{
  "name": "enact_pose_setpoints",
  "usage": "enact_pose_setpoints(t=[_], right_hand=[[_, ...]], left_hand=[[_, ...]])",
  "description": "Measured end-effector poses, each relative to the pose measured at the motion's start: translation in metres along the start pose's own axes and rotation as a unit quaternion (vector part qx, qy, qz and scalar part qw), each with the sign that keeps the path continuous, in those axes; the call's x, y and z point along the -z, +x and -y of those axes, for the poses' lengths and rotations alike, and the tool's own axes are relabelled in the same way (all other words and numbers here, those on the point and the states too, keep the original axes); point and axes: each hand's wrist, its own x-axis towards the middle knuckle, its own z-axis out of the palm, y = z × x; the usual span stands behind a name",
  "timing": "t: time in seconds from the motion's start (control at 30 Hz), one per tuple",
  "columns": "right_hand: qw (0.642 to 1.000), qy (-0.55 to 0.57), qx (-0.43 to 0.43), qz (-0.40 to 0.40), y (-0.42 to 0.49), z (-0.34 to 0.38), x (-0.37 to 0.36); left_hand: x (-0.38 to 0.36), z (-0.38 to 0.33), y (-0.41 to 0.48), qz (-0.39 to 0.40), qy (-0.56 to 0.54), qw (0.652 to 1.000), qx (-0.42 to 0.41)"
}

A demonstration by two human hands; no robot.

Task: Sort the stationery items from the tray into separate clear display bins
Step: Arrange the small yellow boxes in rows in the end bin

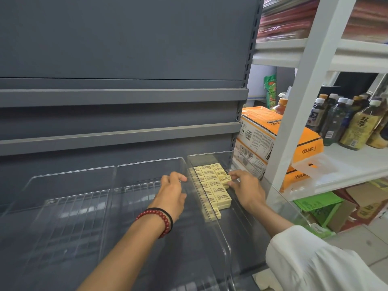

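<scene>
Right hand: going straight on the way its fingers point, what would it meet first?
The right hand, pinching one eraser, points left into the eraser rows; it would likely meet those first, though depth is unclear.

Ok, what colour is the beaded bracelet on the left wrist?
The bracelet is dark red, beside a black band; clearest in the head view.

I am reading "Flamingo", printed upside down, on the orange carton (310, 149). "双萃" is showing on a bottle label (362, 121). Print on the yellow erasers (212, 183) is coming through too small.
</scene>
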Motion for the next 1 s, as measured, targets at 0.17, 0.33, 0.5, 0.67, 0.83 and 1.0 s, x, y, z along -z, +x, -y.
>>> enact_pose_setpoints(t=[0.17,0.33,0.5,0.67,0.83,1.0], right_hand=[[0.999,-0.048,0.005,-0.016,0.001,0.005,0.000],[0.995,-0.095,0.013,-0.010,0.001,0.003,0.000],[0.996,-0.071,0.028,0.036,0.009,-0.003,0.002],[0.988,-0.083,0.105,0.081,-0.001,-0.013,0.009],[0.971,0.109,0.188,0.096,-0.026,0.027,0.024],[0.919,0.221,0.273,0.178,-0.053,0.076,0.033]], left_hand=[[0.005,0.003,-0.003,0.006,-0.052,0.999,-0.010],[0.011,0.009,-0.007,0.020,-0.060,0.998,-0.024],[0.017,0.010,-0.012,0.027,-0.074,0.996,-0.032],[0.018,0.009,-0.012,0.029,-0.109,0.993,-0.022],[0.015,0.007,-0.006,-0.003,-0.062,0.996,-0.067],[0.015,0.006,-0.002,-0.044,-0.047,0.993,-0.094]])
